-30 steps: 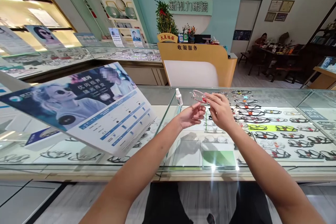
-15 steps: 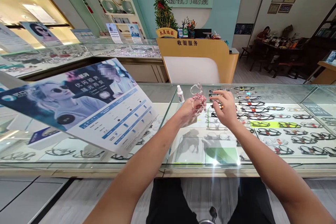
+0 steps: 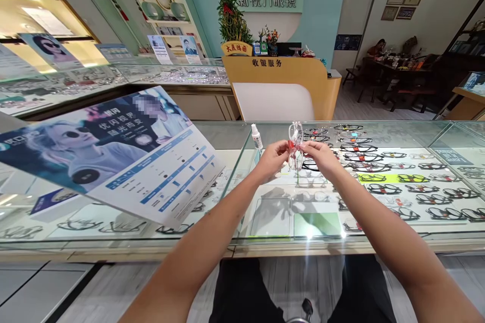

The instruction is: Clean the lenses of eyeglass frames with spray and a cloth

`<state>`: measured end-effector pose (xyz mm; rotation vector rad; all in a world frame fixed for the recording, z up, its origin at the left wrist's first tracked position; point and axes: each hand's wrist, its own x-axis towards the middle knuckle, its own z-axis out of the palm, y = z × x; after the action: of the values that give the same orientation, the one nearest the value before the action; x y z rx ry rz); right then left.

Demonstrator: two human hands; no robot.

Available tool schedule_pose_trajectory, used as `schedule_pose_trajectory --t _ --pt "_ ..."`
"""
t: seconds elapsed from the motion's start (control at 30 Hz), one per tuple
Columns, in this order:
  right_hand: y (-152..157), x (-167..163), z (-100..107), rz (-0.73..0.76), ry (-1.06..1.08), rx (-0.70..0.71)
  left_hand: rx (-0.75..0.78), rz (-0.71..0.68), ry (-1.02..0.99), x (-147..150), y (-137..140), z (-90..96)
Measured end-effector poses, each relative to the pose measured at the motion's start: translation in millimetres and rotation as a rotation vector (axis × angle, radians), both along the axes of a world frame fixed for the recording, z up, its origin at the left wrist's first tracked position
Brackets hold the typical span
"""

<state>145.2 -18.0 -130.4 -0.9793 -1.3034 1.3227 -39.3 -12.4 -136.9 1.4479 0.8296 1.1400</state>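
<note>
A pair of clear-framed eyeglasses (image 3: 296, 133) is held up on edge above the glass counter, one lens rim over the other, with a red patch near its middle. My left hand (image 3: 273, 160) is closed in a pinch at the left side of that middle. From the right, my right hand (image 3: 321, 155) pinches the frame too, fingers close to those of the left. A small white spray bottle (image 3: 256, 137) stands upright on the glass just left of my hands. Under and beyond my right hand, dark-framed eyeglasses (image 3: 361, 157) lie in rows inside the case.
A large printed card (image 3: 113, 154) leans over the counter at the left. The glass display counter (image 3: 242, 222) runs across in front of me. Behind it stands a yellow cashier desk (image 3: 329, 86) with a plant (image 3: 232, 20). A person (image 3: 377, 49) sits at the far right back.
My right hand has moved left and closed on the eyeglasses, which were in my left hand alone. The eyeglasses have turned upright on edge. The view has shifted slightly.
</note>
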Motion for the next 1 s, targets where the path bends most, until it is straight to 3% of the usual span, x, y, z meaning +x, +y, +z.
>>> schedule_pose_trajectory --t 0.23,0.5,0.83,1.0 --pt "0.9 2.4 6.3 0.025 0.112 -0.109 0.024 0.052 0.035 -3.8 6.7 -3.0" --pt "2.4 9.8 14.1 -0.014 0.069 -0.136 0.210 0.351 0.211 -30.7 29.7 3.0" --pt "-2.4 12.1 22.1 0.168 0.206 -0.212 0.339 0.464 0.339 -35.3 35.7 -6.9" --pt "-4.7 15.4 24.9 0.231 0.307 -0.220 0.459 0.701 0.332 -39.2 38.6 -10.2"
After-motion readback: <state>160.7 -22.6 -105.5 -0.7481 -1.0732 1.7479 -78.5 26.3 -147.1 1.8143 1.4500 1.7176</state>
